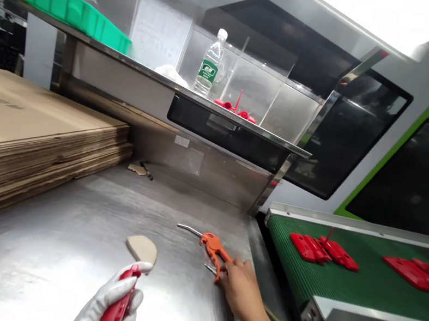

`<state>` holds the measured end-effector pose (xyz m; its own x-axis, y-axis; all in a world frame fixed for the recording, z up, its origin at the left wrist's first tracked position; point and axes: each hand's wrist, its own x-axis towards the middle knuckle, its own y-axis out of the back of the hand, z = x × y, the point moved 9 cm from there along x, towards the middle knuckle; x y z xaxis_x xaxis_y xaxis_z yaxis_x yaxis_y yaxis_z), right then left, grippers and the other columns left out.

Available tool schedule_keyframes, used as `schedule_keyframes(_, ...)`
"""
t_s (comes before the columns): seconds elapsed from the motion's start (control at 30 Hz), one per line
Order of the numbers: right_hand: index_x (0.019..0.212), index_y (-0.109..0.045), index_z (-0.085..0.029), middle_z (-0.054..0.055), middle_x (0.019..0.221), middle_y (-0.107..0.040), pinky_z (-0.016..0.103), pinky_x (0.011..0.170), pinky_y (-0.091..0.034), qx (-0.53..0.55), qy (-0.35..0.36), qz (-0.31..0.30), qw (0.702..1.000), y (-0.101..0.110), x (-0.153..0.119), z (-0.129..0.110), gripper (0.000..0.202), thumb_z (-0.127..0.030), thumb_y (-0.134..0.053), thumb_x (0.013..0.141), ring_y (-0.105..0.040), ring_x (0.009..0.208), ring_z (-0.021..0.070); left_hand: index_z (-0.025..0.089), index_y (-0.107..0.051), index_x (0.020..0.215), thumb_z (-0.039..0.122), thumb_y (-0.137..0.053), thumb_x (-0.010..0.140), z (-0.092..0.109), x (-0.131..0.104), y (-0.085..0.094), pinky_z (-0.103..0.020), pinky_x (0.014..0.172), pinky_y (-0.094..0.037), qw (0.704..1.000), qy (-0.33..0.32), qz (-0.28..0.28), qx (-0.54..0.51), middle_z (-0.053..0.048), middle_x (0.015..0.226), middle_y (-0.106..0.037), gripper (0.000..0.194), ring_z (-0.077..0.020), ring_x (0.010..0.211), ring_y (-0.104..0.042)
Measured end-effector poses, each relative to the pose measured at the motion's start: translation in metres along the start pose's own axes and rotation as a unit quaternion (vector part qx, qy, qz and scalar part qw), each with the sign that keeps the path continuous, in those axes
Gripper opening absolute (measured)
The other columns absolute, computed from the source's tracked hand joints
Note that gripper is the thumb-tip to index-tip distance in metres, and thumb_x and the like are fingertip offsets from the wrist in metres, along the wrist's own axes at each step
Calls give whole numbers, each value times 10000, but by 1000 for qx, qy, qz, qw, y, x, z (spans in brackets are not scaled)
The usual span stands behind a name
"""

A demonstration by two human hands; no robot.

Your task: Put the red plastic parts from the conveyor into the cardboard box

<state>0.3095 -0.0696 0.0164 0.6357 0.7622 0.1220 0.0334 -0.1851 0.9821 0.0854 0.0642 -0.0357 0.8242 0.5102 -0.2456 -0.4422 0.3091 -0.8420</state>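
A red plastic part (115, 312) is gripped by the gloved left hand (107, 308) at lower centre; the orange air blow gun (213, 248) is pinched by the bare right hand (239, 291) on the steel surface (58, 244). An ill-aimed blast could scatter the cardboard scrap (142, 249) nearby
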Motion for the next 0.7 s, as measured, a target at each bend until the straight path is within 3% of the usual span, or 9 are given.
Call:
schedule_keyframes(0.23, 936, -626, -183, 92, 1045, -617, 454, 881, -386, 35, 7, 2, 999, 0, -39, -4, 113, -200, -516, 962, -540, 990, 318, 269, -571, 1133, 407, -815, 741, -8, -8, -10, -121, 345, -222, 1000, 10, 1, -10, 61, 597, -513, 482, -6, 365, -264)
schedule_keyframes(0.47, 1116, -607, -281, 36, 1158, -579, 393, 946, -407, 147, 57, -29, 987, -13, -69, -20, 158, -343, -544, 985, -548, 1088, 261, 251, -555, 1192, 370, -660, 883, -8, -15, -20, -152, 364, -219, 1000, 21, -11, 9, 62, 661, -471, 348, -15, 399, -249)
schedule_keyframes(0.57, 964, -598, -261, 19, 1068, -606, 365, 897, -424, 179, 62, -24, 982, -16, -69, -22, 67, -292, -539, 955, -573, 998, 242, 248, -526, 1186, 362, -622, 903, -10, -14, -19, -159, 345, -233, 999, 20, -22, 19, 63, 659, -475, 320, -23, 394, -249)
schedule_keyframes(0.7, 913, -513, -245, 2, 877, -637, 286, 727, -459, 225, 42, 13, 973, -8, -80, -46, 151, -323, -436, 1018, -611, 806, 199, 246, -513, 1147, 344, -616, 901, -8, -16, -23, -143, 339, -230, 999, 8, -41, 23, 60, 651, -491, 284, -17, 386, -238)
